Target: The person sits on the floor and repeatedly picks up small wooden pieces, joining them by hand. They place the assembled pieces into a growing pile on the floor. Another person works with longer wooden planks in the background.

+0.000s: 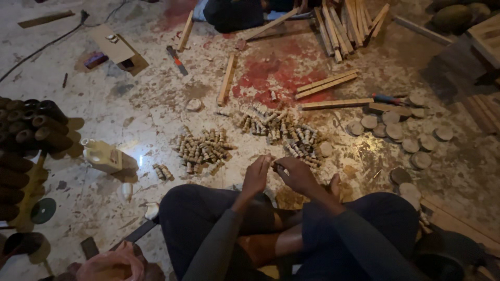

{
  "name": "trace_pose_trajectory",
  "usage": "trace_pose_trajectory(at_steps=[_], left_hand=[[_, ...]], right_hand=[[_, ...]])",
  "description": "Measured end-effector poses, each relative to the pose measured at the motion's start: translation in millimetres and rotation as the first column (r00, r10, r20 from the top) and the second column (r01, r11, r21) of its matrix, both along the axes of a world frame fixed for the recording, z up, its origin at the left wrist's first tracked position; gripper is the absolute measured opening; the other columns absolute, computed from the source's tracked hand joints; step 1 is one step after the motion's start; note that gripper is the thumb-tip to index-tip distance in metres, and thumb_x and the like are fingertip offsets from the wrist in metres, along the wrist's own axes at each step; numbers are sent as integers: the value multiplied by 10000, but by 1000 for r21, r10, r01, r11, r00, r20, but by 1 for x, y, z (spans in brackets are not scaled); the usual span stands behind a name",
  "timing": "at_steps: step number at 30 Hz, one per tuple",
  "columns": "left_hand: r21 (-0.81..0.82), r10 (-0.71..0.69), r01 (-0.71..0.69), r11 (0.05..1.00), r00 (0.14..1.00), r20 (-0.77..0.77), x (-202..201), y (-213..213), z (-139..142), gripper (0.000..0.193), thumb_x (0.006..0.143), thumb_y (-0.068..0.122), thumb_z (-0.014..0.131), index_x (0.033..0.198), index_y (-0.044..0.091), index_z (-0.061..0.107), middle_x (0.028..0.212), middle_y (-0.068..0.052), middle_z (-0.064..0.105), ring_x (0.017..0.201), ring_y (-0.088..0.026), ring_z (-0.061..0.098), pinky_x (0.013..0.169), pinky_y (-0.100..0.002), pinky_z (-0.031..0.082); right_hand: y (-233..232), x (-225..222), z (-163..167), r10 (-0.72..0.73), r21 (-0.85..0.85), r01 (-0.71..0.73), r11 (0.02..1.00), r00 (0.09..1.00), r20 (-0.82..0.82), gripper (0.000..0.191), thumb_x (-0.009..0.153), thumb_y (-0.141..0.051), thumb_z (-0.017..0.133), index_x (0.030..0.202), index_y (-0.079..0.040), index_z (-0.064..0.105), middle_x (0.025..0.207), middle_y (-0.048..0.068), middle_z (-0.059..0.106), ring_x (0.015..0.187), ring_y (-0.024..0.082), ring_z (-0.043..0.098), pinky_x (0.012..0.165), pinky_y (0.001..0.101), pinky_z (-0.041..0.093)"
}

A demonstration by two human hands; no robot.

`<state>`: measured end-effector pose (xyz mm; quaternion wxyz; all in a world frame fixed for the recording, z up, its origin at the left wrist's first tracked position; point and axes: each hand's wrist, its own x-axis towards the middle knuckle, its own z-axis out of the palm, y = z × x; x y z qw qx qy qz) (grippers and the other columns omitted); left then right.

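I am looking down from a head camera at a person seated cross-legged on a stained stone floor (130,119), knees spread so the work sits in the gap in front of the lap. My left hand (257,174) and right hand (298,174) meet just above the knees, fingertips drawn together on a small wooden peg (273,165); both sets of fingers are closed in a pinch on it, though the peg itself is mostly hidden and I cannot tell its exact shape. It is held close to the body and low, which I judge keeps it steady for fine handling. Just beyond the hands lie two loose heaps of similar short turned pegs, a smaller heap to the left (203,151) and a wider heap ahead (281,132), both within easy arm's reach. To the right, flat round wooden discs (401,132) are spread singly, not stacked. Farther off, wooden slats (325,83) lie in pairs, and a bundle of longer sticks (349,23) rests near another seated person's dark clothing (232,13). At the left sits a pale squarish container (107,156), and dark cylinders (31,130) are stacked at the frame's edge.
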<state>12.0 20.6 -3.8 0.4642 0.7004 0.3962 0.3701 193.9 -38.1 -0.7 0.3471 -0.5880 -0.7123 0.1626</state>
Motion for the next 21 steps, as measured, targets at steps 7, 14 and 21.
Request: trace_pose_trajectory(at_steps=[7, 14, 21], left_hand=[[19, -57, 57, 998, 998, 16, -8, 3, 17, 427, 1102, 393, 441, 1251, 65, 670, 1070, -159, 732, 1020, -334, 720, 845, -395, 541], [-41, -52, 53, 998, 998, 18, -5, -3, 26, 415, 1092, 380, 454, 1237, 60, 675, 978, -172, 727, 969, -317, 745, 850, -381, 549], [-31, -19, 19, 999, 1000, 0, -2, 0, 13, 431, 1095, 390, 450, 1235, 56, 684, 997, -149, 737, 935, -302, 733, 825, -393, 545]], right_hand=[[6, 2, 9, 97, -251, -172, 953, 953, -286, 228, 998, -186, 625, 1150, -29, 688, 1033, 155, 743, 926, 320, 723, 801, 408, 553], [1, 1, 11, 41, -117, -54, 992, 994, -105, 138, 907, -168, 736, 1010, -76, 753, 935, 147, 751, 879, 333, 713, 777, 419, 553], [0, -5, 18, -24, 6, 24, 1000, 1000, -15, 194, 852, -163, 759, 1001, -42, 731, 941, 163, 721, 860, 363, 683, 733, 439, 537]])
